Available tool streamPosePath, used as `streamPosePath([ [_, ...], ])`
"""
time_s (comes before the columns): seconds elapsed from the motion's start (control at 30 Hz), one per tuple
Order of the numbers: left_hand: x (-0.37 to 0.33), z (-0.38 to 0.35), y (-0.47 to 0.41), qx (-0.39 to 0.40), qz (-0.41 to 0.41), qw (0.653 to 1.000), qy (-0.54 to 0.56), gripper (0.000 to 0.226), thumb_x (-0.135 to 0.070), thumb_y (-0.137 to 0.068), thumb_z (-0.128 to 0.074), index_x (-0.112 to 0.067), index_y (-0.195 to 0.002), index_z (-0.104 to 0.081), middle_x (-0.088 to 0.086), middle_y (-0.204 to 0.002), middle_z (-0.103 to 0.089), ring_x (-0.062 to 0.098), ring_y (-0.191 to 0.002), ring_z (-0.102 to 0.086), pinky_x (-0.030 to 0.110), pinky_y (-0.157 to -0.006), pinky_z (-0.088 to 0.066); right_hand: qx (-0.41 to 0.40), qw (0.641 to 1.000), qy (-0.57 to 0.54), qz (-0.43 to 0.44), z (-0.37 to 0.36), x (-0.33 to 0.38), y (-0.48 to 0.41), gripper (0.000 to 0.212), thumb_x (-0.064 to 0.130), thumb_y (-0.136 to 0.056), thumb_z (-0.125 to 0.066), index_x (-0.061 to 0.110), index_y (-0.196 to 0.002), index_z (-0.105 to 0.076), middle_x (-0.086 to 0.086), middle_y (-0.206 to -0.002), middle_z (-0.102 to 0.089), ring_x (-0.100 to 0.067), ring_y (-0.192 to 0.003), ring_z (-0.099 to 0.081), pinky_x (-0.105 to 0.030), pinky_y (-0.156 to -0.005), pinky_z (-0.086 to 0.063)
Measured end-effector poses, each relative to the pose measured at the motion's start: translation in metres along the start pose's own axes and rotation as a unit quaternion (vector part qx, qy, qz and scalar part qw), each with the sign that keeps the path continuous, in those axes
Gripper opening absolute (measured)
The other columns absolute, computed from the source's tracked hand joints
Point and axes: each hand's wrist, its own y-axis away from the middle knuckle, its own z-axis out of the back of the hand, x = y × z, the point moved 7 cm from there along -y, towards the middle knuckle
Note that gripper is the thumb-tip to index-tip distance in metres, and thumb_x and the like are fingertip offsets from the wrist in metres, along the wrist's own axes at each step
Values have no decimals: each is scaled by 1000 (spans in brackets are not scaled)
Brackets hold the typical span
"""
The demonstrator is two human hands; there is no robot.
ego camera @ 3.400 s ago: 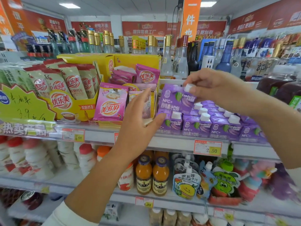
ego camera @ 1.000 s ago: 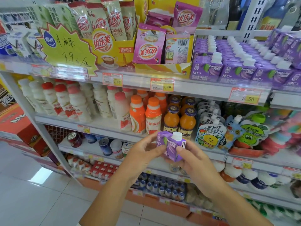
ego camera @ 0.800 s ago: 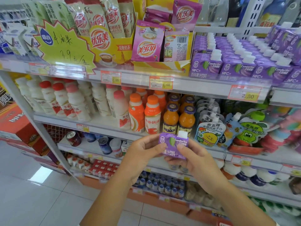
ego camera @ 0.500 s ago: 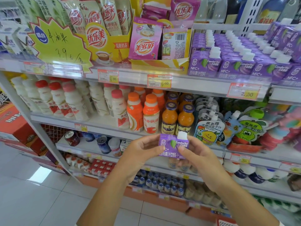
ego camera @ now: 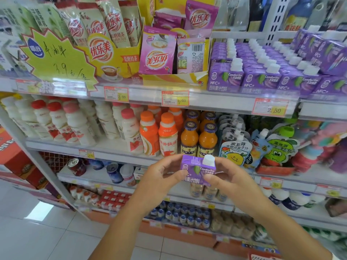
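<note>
A small purple juice carton [ego camera: 197, 168] with a white screw cap is held upright in front of the shop shelves, its printed front facing me. My left hand [ego camera: 161, 177] grips its left side, thumb on the front. My right hand [ego camera: 229, 179] grips its right side, thumb on the lower front. Rows of the same purple cartons [ego camera: 262, 72] stand on the top shelf at the upper right.
Pink and beige milk-tea packets [ego camera: 157, 51] sit in yellow display boxes on the top shelf. Below stand white yoghurt bottles [ego camera: 75, 122], orange juice bottles [ego camera: 199, 137] and drink pouches [ego camera: 236, 147]. Cans and small bottles fill the lower shelves. White floor tiles [ego camera: 37, 231] lie at the lower left.
The carton came off the top shelf and is now held low in both hands. Over the last second it turned so its front faces me, and it has stayed nearly still since.
</note>
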Motion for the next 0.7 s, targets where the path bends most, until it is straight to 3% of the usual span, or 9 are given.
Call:
streamPosePath([
  [0.17,-23,-7,-11,-13,-53,998,-38,32,-41,-88,-65,-41,-119,-59,-22,-113,-69,0,-107,-63,24,-89,-52,-7,998,51,31,32,34,-8,36,43,-79,-60,37,-115,-62,15,-95,-69,-6,-92,-64,-25,-77,-55],
  [0.27,-54,-11,-23,-27,-111,991,-67,32,-44,-88,-63,-47,-119,-56,-31,-113,-64,-5,-106,-61,17,-87,-50,-10,996,76,53,58,63,-15,30,40,-82,-60,37,-112,-65,17,-88,-70,-3,-86,-65,-19,-73,-51],
  [0.37,-97,-15,-39,-53,-172,978,-104,35,-48,-80,-58,-52,-115,-52,-37,-113,-60,-13,-107,-56,9,-86,-46,-24,988,124,86,85,102,-24,26,43,-79,-62,40,-105,-67,9,-93,-73,-9,-87,-68,-23,-78,-54],
  [0.43,-128,-15,-53,-70,-214,966,-125,37,-50,-79,-57,-54,-116,-50,-35,-114,-60,-18,-108,-52,4,-86,-42,-32,980,166,104,102,129,-33,25,46,-79,-62,41,-104,-67,12,-93,-72,-5,-87,-67,-20,-79,-53],
  [0.53,-168,-14,-78,-87,-264,947,-159,40,-54,-82,-55,-56,-121,-47,-34,-120,-56,-13,-108,-53,8,-89,-44,-55,970,200,126,124,168,-49,19,45,-82,-60,42,-101,-63,15,-91,-70,-3,-87,-65,-18,-77,-49],
  [0.63,-192,-9,-111,-131,-302,907,-264,54,-59,-88,-52,-36,-137,-50,-26,-126,-53,-6,-117,-46,17,-99,-37,-105,953,230,165,146,200,-69,14,31,-93,-59,44,-98,-58,7,-101,-69,-12,-95,-64,-30,-88,-50],
  [0.7,-199,-11,-130,-167,-339,837,-396,55,-59,-93,-51,-22,-133,-58,-9,-129,-60,12,-122,-49,30,-100,-37,-149,938,252,183,163,213,-86,11,28,-96,-57,38,-101,-60,0,-103,-68,-18,-94,-63,-32,-84,-49],
])
